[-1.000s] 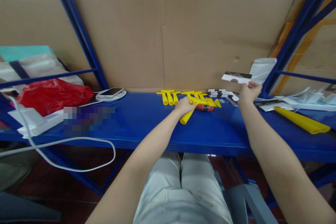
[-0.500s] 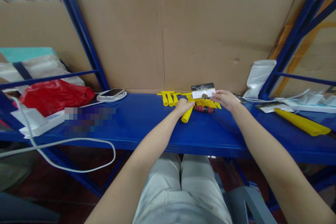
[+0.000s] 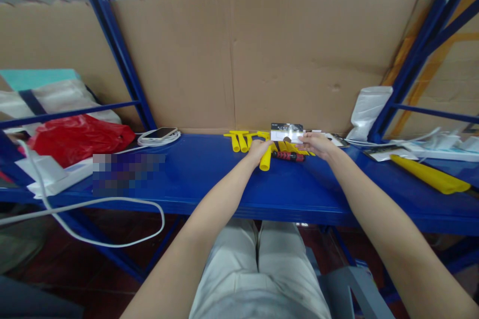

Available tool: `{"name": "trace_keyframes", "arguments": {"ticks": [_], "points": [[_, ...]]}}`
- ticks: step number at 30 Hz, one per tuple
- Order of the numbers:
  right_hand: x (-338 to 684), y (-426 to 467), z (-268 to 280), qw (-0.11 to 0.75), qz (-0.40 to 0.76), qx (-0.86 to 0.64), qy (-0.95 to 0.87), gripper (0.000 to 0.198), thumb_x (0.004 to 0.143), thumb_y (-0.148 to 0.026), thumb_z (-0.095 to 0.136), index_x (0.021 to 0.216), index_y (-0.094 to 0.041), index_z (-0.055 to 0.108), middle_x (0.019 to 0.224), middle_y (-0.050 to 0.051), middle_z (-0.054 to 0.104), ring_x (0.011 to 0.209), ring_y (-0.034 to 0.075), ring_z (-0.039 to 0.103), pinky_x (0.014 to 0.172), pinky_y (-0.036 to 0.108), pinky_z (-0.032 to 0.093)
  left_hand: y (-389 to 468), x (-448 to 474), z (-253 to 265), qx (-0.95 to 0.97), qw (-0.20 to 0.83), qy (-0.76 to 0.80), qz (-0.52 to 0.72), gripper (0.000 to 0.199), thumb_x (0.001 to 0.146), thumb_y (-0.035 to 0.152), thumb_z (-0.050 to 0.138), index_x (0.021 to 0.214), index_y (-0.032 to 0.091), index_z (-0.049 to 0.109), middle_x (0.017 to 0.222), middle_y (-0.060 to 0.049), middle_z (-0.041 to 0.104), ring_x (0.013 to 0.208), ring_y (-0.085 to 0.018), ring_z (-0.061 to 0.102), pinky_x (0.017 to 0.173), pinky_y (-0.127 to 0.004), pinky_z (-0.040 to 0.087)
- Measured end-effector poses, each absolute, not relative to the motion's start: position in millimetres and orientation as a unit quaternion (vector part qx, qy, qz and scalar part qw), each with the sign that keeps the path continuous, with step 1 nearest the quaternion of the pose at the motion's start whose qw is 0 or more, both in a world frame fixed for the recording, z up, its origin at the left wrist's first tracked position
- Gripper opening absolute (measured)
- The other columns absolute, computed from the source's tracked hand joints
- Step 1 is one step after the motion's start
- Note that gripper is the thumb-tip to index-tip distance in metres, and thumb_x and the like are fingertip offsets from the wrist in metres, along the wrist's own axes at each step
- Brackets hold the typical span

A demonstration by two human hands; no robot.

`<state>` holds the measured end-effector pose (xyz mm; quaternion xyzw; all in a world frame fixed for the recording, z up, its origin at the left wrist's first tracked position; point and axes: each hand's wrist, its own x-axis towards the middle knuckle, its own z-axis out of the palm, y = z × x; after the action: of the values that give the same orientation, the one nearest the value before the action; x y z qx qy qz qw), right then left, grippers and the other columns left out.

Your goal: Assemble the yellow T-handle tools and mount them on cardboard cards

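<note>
My left hand (image 3: 257,149) is closed around a yellow T-shaped tool (image 3: 265,163), whose round hollow handle end points toward me. Between the fingers of my right hand (image 3: 315,143) is a small packet with a black header card (image 3: 286,132), raised just above the table; its contents are too small to make out. Left of my left hand lie more yellow T-shaped tools (image 3: 235,143) with their handles toward me. Below the packet, a red and black handled tool (image 3: 289,156) rests in front of a row of small yellow pieces (image 3: 283,146), partly covered.
The blue table (image 3: 209,174) backs onto a cardboard sheet (image 3: 172,60). On the left are a phone (image 3: 161,132) on a coiled cable, a red bag (image 3: 80,134) and a power strip. On the right lie a yellow sleeve-like piece (image 3: 428,174), packets and a white pouch (image 3: 370,112).
The packet in my right hand has shifted slightly left and down, toward my left hand. The yellow tool in my left hand has swung from slanted to nearly straight toward me.
</note>
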<state>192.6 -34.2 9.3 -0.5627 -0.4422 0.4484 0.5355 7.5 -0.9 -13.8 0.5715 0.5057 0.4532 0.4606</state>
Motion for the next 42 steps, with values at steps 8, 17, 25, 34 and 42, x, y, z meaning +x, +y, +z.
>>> {"name": "trace_keyframes", "arguments": {"ticks": [8, 17, 25, 34, 42], "points": [[189, -37, 12, 0.563, 0.438, -0.556, -0.426, 0.026, 0.088, 0.000, 0.047, 0.068, -0.016, 0.050, 0.056, 0.000, 0.059, 0.051, 0.008, 0.061, 0.057, 0.017, 0.054, 9, 2, -8, 0.373, 0.499, 0.497, 0.604, 0.005, 0.085, 0.018, 0.054, 0.084, 0.015, 0.058, 0.050, 0.006, 0.047, 0.038, -0.006, 0.043, 0.040, -0.017, 0.033], [189, -40, 15, 0.573, 0.441, -0.541, -0.429, 0.026, 0.088, -0.001, 0.048, 0.068, -0.015, 0.055, 0.054, 0.001, 0.059, 0.047, 0.008, 0.058, 0.052, 0.017, 0.052, 18, -6, -6, 0.243, 0.514, 0.442, 0.693, 0.011, 0.092, 0.024, 0.051, 0.099, 0.017, 0.055, 0.055, 0.006, 0.052, 0.037, -0.006, 0.049, 0.038, -0.014, 0.033], [196, -38, 12, 0.586, 0.458, -0.490, -0.455, 0.021, 0.088, -0.005, 0.052, 0.070, -0.016, 0.055, 0.068, 0.004, 0.066, 0.055, 0.008, 0.062, 0.061, 0.019, 0.054, 19, -8, -4, 0.193, 0.515, 0.421, 0.722, 0.017, 0.092, 0.026, 0.054, 0.105, 0.015, 0.052, 0.076, 0.001, 0.062, 0.041, -0.004, 0.055, 0.039, -0.013, 0.038], [200, -37, 14, 0.589, 0.467, -0.457, -0.475, 0.020, 0.088, -0.009, 0.053, 0.071, -0.017, 0.056, 0.068, 0.002, 0.066, 0.054, 0.007, 0.060, 0.061, 0.017, 0.053, 25, -14, -7, 0.190, 0.484, 0.422, 0.743, 0.015, 0.093, 0.023, 0.050, 0.107, 0.017, 0.050, 0.083, -0.001, 0.065, 0.040, -0.003, 0.054, 0.035, -0.012, 0.036], [200, -39, 14, 0.597, 0.474, -0.439, -0.476, 0.018, 0.087, -0.008, 0.053, 0.073, -0.018, 0.056, 0.068, 0.001, 0.067, 0.054, 0.007, 0.061, 0.058, 0.016, 0.054, 26, -16, -7, 0.190, 0.482, 0.433, 0.737, 0.013, 0.093, 0.023, 0.050, 0.104, 0.015, 0.052, 0.079, 0.000, 0.064, 0.041, -0.004, 0.056, 0.037, -0.012, 0.036]]}}
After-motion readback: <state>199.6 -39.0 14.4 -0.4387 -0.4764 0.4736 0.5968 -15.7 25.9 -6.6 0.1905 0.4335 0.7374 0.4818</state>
